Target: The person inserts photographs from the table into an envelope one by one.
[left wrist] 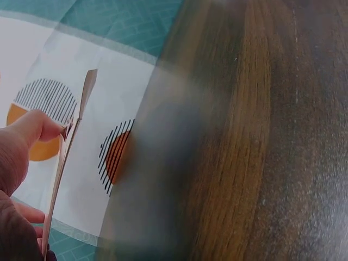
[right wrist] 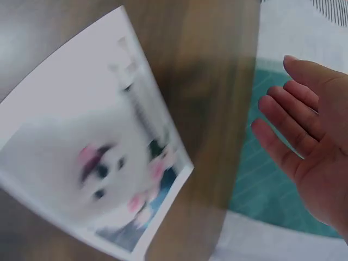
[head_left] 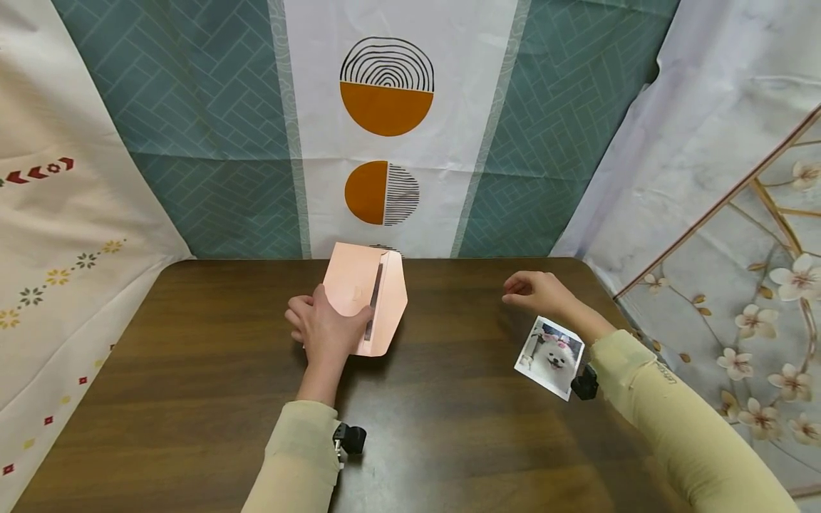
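Note:
My left hand (head_left: 330,328) holds a pale pink envelope (head_left: 349,274) above the far part of the table, thumb at its mouth and the other fingers behind it. The envelope's pointed flap (head_left: 393,306) is unfolded to the right, and a dark strip shows along the opening. In the left wrist view the envelope (left wrist: 58,179) is seen edge-on, with the thumb (left wrist: 41,128) at its top part. My right hand (head_left: 539,292) is empty, its fingers loosely bent in the right wrist view. Just below that hand and forearm is a white-bordered photo (head_left: 551,356) of a fluffy white dog.
A dark brown wooden table (head_left: 442,427) spreads under both hands. Patterned cloth (head_left: 218,128) hangs along its far edge, with more cloth at the left and a flowered cloth (head_left: 737,320) at the right. Each wrist wears a small black camera (head_left: 351,438).

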{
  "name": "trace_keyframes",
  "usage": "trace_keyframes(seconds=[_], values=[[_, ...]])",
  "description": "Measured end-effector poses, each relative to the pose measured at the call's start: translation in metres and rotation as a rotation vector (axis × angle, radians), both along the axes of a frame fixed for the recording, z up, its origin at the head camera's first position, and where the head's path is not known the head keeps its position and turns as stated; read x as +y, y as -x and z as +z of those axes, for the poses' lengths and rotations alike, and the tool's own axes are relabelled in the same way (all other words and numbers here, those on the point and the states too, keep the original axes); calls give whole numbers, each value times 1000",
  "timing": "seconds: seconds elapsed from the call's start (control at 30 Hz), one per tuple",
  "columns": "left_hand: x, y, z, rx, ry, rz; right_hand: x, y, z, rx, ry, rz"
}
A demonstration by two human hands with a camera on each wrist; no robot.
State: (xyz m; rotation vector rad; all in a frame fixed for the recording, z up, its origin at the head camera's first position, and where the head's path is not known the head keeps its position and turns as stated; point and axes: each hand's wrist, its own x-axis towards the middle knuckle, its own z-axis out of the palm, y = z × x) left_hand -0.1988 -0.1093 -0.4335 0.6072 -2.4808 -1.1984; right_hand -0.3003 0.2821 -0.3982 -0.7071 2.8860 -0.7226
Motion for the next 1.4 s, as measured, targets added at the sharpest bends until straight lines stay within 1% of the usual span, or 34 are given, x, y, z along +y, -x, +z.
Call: trace_keyframes(seconds=[0.13, 0.33, 0.53, 0.73, 0.9, 0.97, 1.1, 1.23, 1.4], values=[[-1, -1, -1, 0, -1, 3, 20, -12, -8, 18, -39, 7], [-3, -2, -2, -5, 4, 4, 43, -31, -20, 45, -118, -4], [-4, -2, -4, -3, 9, 7, 64, -45, -35, 103, -196, -40], [-6, -3, -5, -4, 11, 14, 81, -57, -45, 151, -207, -93], [-7, -3, -6, 0, 12, 13, 95, -64, -52, 151, -223, -157], [-7, -3, -7, -1, 14, 12, 99, -65, -55, 150, -227, -166], [-7, -3, -8, -7, 16, 10, 103, -71, -60, 163, -236, -166], [-7, -4, -9, -12, 17, 8, 102, -73, -64, 206, -247, -159], [-8, -4, -9, -13, 20, 10, 96, -74, -66, 263, -242, -133]])
